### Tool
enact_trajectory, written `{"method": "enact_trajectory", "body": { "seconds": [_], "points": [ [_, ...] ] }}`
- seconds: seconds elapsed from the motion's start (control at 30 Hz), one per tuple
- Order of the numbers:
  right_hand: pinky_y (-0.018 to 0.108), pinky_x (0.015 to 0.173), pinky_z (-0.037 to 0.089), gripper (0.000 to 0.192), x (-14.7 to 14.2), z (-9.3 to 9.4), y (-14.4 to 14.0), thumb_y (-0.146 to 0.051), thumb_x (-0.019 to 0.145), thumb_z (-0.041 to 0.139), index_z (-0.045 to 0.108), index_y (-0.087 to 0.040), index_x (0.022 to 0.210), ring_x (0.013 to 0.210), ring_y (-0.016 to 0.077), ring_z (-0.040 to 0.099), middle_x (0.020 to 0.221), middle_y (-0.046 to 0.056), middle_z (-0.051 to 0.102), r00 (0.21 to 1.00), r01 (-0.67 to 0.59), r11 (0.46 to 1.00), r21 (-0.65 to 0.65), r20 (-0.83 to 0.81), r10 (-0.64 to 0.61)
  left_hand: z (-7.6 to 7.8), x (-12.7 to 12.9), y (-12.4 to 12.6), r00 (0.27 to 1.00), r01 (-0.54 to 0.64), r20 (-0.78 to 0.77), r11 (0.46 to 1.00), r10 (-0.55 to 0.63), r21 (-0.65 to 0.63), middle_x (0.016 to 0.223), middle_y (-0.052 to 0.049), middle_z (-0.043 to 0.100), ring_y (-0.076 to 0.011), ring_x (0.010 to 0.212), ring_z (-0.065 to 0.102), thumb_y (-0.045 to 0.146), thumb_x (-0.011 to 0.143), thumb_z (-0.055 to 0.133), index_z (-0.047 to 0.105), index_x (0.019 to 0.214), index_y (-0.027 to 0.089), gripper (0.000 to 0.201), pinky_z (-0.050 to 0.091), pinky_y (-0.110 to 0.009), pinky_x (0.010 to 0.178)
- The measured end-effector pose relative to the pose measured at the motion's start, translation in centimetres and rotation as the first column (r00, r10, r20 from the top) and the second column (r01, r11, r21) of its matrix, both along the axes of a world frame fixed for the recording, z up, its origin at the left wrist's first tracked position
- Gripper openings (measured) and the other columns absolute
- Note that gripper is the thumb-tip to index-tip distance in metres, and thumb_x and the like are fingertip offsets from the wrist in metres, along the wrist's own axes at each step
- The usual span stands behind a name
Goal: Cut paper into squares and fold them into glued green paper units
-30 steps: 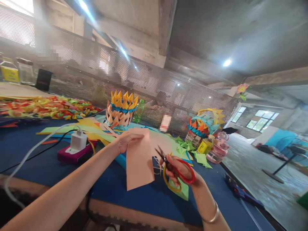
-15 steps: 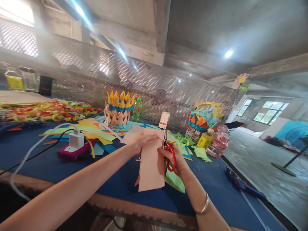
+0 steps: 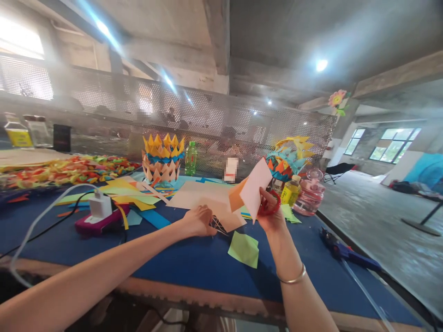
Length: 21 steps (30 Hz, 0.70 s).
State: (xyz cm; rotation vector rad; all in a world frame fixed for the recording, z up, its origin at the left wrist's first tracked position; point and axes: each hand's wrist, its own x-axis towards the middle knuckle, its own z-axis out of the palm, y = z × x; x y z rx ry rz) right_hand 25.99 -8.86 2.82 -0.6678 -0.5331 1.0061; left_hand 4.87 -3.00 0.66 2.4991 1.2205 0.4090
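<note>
The right hand [image 3: 272,214] grips red scissors [image 3: 269,206] and a raised peach paper [image 3: 254,188]. The left hand [image 3: 199,221], fingers curled, pinches thin paper strips [image 3: 218,226] on the blue table [image 3: 180,260].

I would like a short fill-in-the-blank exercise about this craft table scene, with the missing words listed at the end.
1. The right hand holds up a pink paper piece together with red-handled ____.
2. The left hand rests on thin paper ____ on the table.
3. The loose paper square between the forearms is ____ in colour.

Missing words: scissors; strips; green
</note>
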Motion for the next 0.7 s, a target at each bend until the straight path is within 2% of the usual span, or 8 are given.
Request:
{"method": "enact_trajectory", "body": {
  "seconds": [0.1,0.17,0.3,0.37,0.43,0.5,0.63,0.7],
  "points": [
    [0.019,0.041,0.049,0.015,-0.6,-0.1,0.1,-0.018,0.062,0.076,0.065,-0.018,0.072,0.049,0.0114,0.064,0.060,-0.004,0.070,1.000,-0.027,1.000,0.005,-0.009,0.027,0.3,0.6,0.2,0.993,0.043,-0.108,0.999,-0.044,-0.007,0.067,-0.007,0.068,-0.0255,0.073,0.065,0.024,0.056,0.066,0.068,0.060,0.017,0.008,0.040,-0.027,0.059],
    [0.017,0.036,0.044,0.015,-0.8,-0.1,0.1,-0.018,0.061,0.077,0.063,-0.018,0.067,0.043,0.0097,0.060,0.055,-0.005,0.067,0.999,-0.034,0.999,0.017,-0.012,0.034,0.4,0.8,0.4,0.984,0.095,-0.153,0.995,-0.096,-0.011,0.061,-0.005,0.067,-0.0226,0.065,0.064,0.020,0.058,0.062,0.068,0.058,0.018,0.007,0.038,-0.026,0.056],
    [0.016,0.035,0.042,0.017,-0.8,0.0,0.1,-0.019,0.060,0.078,0.062,-0.018,0.067,0.042,0.0089,0.057,0.053,-0.006,0.064,0.999,-0.036,0.999,0.034,-0.008,0.036,0.6,0.9,0.6,0.963,0.191,-0.197,0.982,-0.184,0.014,0.063,-0.004,0.068,-0.0216,0.065,0.064,0.019,0.059,0.061,0.068,0.060,0.019,0.007,0.039,-0.027,0.059],
    [0.016,0.038,0.044,0.018,-0.8,0.0,0.0,-0.019,0.060,0.078,0.064,-0.018,0.071,0.046,0.0088,0.060,0.058,-0.006,0.067,0.999,-0.036,0.999,0.040,-0.006,0.036,0.8,0.9,1.0,0.959,0.212,-0.200,0.977,-0.201,0.033,0.069,-0.004,0.070,-0.0235,0.071,0.065,0.021,0.058,0.065,0.071,0.072,0.020,0.016,0.040,-0.028,0.064],
    [0.015,0.039,0.045,0.020,-0.7,0.0,0.0,-0.020,0.060,0.079,0.063,-0.018,0.072,0.048,0.0086,0.061,0.060,-0.006,0.068,0.999,-0.033,0.999,0.044,-0.005,0.033,1.1,1.1,1.4,0.960,0.218,-0.192,0.975,-0.206,0.046,0.075,-0.004,0.071,-0.0265,0.077,0.065,0.025,0.055,0.070,0.071,0.089,0.021,0.034,0.042,-0.030,0.069],
    [0.015,0.037,0.044,0.020,-0.7,0.0,0.1,-0.021,0.060,0.079,0.062,-0.018,0.071,0.046,0.0081,0.060,0.057,-0.006,0.066,1.000,-0.025,0.999,0.045,-0.008,0.026,1.2,1.4,1.8,0.958,0.226,-0.188,0.973,-0.216,0.035,0.076,-0.004,0.071,-0.0272,0.079,0.065,0.024,0.051,0.071,0.071,0.092,0.021,0.041,0.042,-0.030,0.069],
    [0.015,0.040,0.047,0.020,-0.8,-0.1,0.2,-0.017,0.059,0.077,0.065,-0.019,0.075,0.048,0.0089,0.061,0.061,-0.006,0.069,0.999,-0.005,0.999,0.042,-0.035,0.007,1.0,2.2,2.0,0.940,0.272,-0.199,0.961,-0.275,-0.047,0.060,0.001,0.067,-0.0194,0.062,0.061,0.017,0.052,0.065,0.068,0.057,0.020,0.006,0.038,-0.025,0.059],
    [0.016,0.044,0.051,0.022,-0.9,-0.1,0.2,-0.015,0.058,0.075,0.067,-0.019,0.078,0.053,0.0100,0.064,0.067,-0.004,0.072,0.999,0.005,0.999,0.045,-0.047,-0.003,0.9,2.2,1.9,0.932,0.288,-0.207,0.955,-0.297,-0.074,0.047,0.002,0.060,-0.0160,0.052,0.055,0.014,0.053,0.061,0.061,0.043,0.020,0.011,0.035,-0.025,0.055]
  ]
}}
